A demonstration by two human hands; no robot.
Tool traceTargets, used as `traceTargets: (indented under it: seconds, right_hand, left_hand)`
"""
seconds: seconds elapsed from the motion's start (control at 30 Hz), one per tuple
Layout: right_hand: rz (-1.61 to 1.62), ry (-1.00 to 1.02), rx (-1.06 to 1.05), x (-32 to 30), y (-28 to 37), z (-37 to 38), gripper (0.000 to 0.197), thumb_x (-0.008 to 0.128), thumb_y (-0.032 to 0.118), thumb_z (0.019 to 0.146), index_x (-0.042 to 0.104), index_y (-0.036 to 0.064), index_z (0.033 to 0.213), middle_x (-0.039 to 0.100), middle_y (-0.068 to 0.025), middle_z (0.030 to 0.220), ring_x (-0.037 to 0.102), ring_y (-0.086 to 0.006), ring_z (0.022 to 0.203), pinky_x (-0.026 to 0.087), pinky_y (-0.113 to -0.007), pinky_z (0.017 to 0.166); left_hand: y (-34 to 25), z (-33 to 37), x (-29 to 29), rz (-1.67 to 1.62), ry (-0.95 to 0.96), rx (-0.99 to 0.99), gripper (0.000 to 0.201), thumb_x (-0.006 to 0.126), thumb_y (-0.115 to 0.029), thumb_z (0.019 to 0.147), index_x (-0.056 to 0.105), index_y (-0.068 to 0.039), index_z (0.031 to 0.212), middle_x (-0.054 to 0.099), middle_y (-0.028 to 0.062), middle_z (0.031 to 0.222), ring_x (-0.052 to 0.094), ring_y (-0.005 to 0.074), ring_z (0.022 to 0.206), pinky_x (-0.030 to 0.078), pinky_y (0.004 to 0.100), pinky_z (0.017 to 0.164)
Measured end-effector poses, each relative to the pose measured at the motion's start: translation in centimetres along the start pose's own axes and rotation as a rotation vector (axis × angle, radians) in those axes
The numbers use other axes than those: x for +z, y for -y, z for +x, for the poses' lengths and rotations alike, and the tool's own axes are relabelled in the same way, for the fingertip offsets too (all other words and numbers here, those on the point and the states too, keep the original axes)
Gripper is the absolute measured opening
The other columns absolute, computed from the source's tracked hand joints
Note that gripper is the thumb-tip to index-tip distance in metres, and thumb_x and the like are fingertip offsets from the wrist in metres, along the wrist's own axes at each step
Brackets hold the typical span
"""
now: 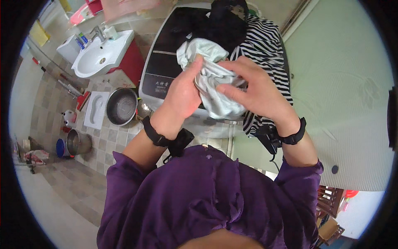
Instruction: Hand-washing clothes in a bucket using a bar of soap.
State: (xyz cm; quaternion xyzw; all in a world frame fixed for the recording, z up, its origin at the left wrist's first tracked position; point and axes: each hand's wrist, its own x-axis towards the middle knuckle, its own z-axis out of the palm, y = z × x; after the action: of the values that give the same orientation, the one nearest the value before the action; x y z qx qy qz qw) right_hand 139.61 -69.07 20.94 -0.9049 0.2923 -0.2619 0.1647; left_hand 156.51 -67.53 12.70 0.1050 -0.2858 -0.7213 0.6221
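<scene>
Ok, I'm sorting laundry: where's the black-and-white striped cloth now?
In the head view, the striped cloth drapes over the right side of the black-lidded washing machine, beside crumpled black fabric, partly behind the right hand.

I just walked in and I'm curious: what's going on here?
Someone in a purple top has a bunched, pale silvery cloth between the left hand and right hand. It is over what looks like a top-loading washing machine, its dark lid down. Black fabric lies on the lid beyond the cloth, and a black-and-white striped garment lies to the right, hanging over the front edge.
</scene>
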Motion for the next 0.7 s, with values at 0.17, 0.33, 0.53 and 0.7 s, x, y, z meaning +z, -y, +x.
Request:
traceTargets:
  seconds: [0.17, 0.33, 0.53, 0.7]
  right_hand:
    - [0.255, -0.179, 0.183, -0.4, -3.0, -0.1, 0.019, 0.063, 0.015, 0.083, 0.063, 0.002, 0.097, 0.061, -0.0017, 0.084, 0.054, -0.0083, 0.077, 0.043, -0.023, 0.068]
    - [0.419, -0.125, 0.35, 0.2, -3.1, 0.6, 0.017, 0.062, 0.016, 0.084, 0.063, 0.003, 0.094, 0.057, 0.0026, 0.079, 0.048, -0.0051, 0.072, 0.039, -0.02, 0.065]
    - [0.477, -0.239, 0.309, 0.9, -4.1, 1.3, 0.017, 0.062, 0.015, 0.085, 0.062, 0.0028, 0.096, 0.056, 0.0028, 0.079, 0.048, -0.0056, 0.073, 0.039, -0.02, 0.067]
    - [0.016, -0.205, 0.166, 1.2, -5.1, 2.2, 0.033, 0.066, 0.024, 0.081, 0.059, 0.0034, 0.106, 0.055, -0.0076, 0.095, 0.052, -0.0151, 0.086, 0.043, -0.026, 0.076]
  left_hand:
    - [-2.4, -1.5, -1.9, 0.046, -0.147, 0.09, 0.045, 0.037, -0.032, 0.098, 0.042, 0.003, 0.126, 0.051, 0.0123, 0.125, 0.051, 0.0237, 0.114, 0.039, 0.0371, 0.099]
    - [-4.3, -3.9, -2.4, 0.106, -0.152, 0.198, 0.045, 0.042, -0.029, 0.097, 0.039, 0.002, 0.129, 0.053, 0.0121, 0.123, 0.053, 0.0236, 0.111, 0.042, 0.0379, 0.095]
    - [-6.7, -5.3, -3.5, 0.364, -0.404, 0.183, 0.037, 0.049, -0.028, 0.094, 0.049, -0.006, 0.124, 0.059, 0.0036, 0.112, 0.058, 0.0137, 0.098, 0.047, 0.0298, 0.08]
    - [-7.1, -5.5, -2.6, 0.259, -0.318, 0.198, 0.034, 0.052, -0.029, 0.092, 0.053, -0.009, 0.12, 0.061, 0.0009, 0.105, 0.06, 0.0119, 0.093, 0.047, 0.0279, 0.076]
